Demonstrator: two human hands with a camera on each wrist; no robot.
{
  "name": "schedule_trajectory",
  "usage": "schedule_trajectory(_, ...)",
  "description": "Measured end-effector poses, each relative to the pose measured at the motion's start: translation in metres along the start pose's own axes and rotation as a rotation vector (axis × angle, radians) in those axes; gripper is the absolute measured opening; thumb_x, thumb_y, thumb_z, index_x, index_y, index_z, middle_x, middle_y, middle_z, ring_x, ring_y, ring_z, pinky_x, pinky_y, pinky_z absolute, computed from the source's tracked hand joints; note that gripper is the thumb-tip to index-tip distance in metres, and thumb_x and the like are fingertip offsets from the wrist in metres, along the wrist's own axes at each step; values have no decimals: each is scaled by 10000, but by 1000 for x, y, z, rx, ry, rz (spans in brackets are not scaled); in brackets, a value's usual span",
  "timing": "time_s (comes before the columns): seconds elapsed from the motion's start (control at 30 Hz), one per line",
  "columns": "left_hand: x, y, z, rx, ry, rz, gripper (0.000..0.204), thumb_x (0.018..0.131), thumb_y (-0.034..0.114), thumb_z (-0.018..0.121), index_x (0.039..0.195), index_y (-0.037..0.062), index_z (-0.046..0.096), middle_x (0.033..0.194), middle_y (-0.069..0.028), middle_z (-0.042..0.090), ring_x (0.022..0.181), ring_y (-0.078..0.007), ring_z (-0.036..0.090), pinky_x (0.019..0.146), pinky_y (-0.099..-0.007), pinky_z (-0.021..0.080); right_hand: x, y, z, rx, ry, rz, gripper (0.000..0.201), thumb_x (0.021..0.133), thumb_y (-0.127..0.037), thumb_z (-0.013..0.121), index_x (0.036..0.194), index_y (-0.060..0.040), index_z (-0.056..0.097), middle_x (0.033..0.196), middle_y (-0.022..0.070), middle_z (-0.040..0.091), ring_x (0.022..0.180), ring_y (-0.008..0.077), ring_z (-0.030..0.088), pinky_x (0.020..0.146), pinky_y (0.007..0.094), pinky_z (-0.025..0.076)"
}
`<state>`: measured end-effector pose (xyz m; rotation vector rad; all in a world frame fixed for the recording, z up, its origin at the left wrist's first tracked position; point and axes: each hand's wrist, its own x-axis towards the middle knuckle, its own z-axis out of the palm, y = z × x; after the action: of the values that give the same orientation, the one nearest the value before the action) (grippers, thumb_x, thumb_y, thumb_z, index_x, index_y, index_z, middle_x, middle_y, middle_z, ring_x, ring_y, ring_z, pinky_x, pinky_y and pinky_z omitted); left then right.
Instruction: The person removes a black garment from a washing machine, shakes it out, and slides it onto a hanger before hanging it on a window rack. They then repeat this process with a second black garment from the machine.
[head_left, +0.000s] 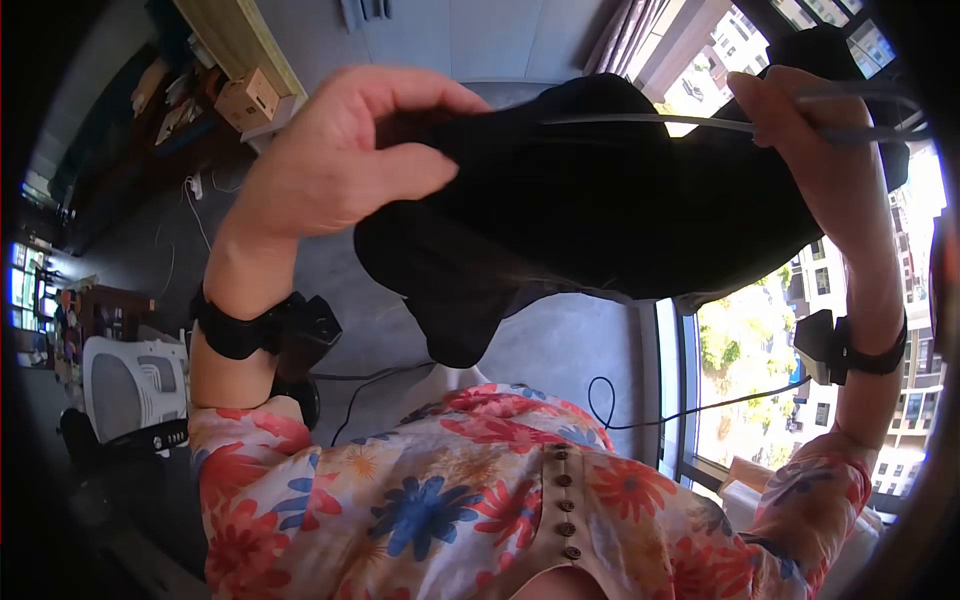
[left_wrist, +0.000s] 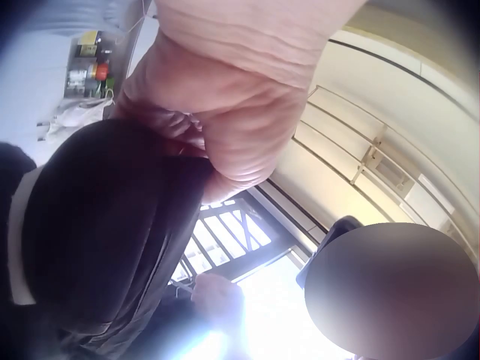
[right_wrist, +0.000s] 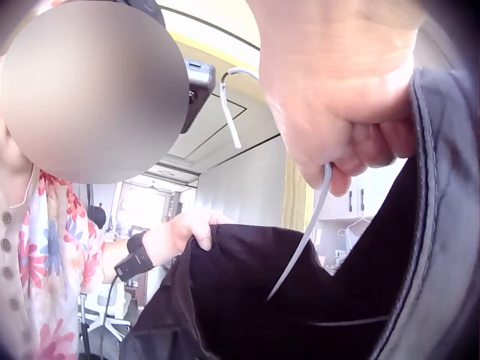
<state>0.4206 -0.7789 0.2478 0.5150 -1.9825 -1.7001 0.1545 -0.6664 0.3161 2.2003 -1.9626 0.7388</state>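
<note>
A black garment (head_left: 600, 200) hangs stretched between the two hands, its lower edge falling in folds. My left hand (head_left: 340, 150) pinches its left end between thumb and fingers; in the left wrist view the bunched cloth (left_wrist: 97, 225) fills the space below the palm. Curled fingers of my right hand (head_left: 825, 160) grip a thin white clothes hanger (head_left: 650, 118). One arm of that hanger runs leftward along the upper part of the garment. In the right wrist view, the hanger's hook (right_wrist: 231, 112) sticks out past the hand, and a stitched seam (right_wrist: 421, 202) edges the cloth.
Tall windows (head_left: 745, 350) stand on the right, with a curtain (head_left: 625, 40) beside them. A white mesh chair (head_left: 135, 385) is at the left, near a cardboard box (head_left: 247, 100) on a shelf. Dark cables (head_left: 700, 410) trail from the wrist cameras.
</note>
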Motion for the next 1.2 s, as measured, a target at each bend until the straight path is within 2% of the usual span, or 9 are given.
schedule_trajectory(0.17, 25, -12, -22, 119, -207, 22, 323, 727, 48, 621, 1037, -21, 565, 936, -52, 582, 854, -86, 533, 729, -210, 419, 26, 6, 20, 237, -131, 132, 261, 823, -246, 589, 690, -22, 603, 584, 32, 522, 569, 89, 514, 550, 238, 385)
schedule_trajectory(0.23, 32, -10, -45, 243, -385, 354, 325, 729, 94, 641, 1026, -19, 574, 979, -76, 565, 891, -126, 523, 742, -240, 398, 30, 16, 24, 157, -111, 248, 308, 807, -322, 606, 726, -30, 662, 558, 21, 542, 504, 62, 496, 487, 215, 371)
schedule_trajectory(0.37, 47, -30, -37, 622, -26, 412, 282, 744, 94, 639, 1001, -8, 580, 871, -70, 575, 787, -156, 540, 695, -240, 402, 29, 11, 16, 236, -126, 548, 331, 816, -356, 592, 725, -40, 628, 592, 54, 556, 546, 83, 536, 463, 182, 355)
schedule_trajectory(0.5, 58, -27, -9, 760, 207, 485, 168, 774, 94, 617, 880, -32, 584, 669, -92, 511, 564, -188, 463, 544, -236, 373, 18, 26, -8, 254, -114, 537, 399, 787, -432, 601, 788, -35, 634, 598, 50, 557, 530, 88, 536, 465, 173, 384)
schedule_trajectory(0.6, 62, -14, 2, 656, 243, 560, 128, 776, 74, 617, 837, -35, 590, 625, -55, 490, 546, -133, 427, 527, -229, 353, -10, 72, -24, 342, -134, -161, 552, 706, -556, 581, 1014, -99, 608, 945, 93, 602, 833, 195, 591, 741, 340, 488)
schedule_trajectory(0.63, 64, -10, 4, 615, 253, 554, 124, 775, 69, 618, 836, -36, 591, 621, -44, 485, 554, -114, 426, 526, -228, 350, -27, 92, -30, 292, -122, -92, 522, 722, -528, 602, 1043, -117, 594, 1081, 103, 566, 974, 218, 550, 810, 424, 459)
schedule_trajectory(0.9, 82, 22, 30, 786, 225, 547, 100, 749, 43, 629, 812, -33, 613, 586, -26, 454, 565, -89, 411, 525, -231, 331, -100, 117, -23, 343, -69, 455, 273, 808, -269, 623, 922, -22, 622, 782, 48, 618, 761, 127, 569, 712, 263, 451)
schedule_trajectory(1.1, 100, 36, 46, 565, 227, 494, 128, 760, 77, 632, 836, -26, 626, 603, -3, 467, 582, -78, 413, 534, -227, 324, -131, 154, -51, 837, 181, 314, 308, 840, -278, 583, 1004, -17, 575, 804, 4, 583, 788, 53, 526, 713, 206, 436)
schedule_trajectory(1.2, 117, 40, 53, 537, 212, 502, 150, 766, 106, 640, 837, -27, 632, 634, -1, 492, 613, -73, 436, 560, -216, 335, -141, 162, -63, 696, 218, 229, 434, 793, -344, 628, 1081, -31, 540, 868, 48, 596, 849, 128, 562, 769, 256, 448)
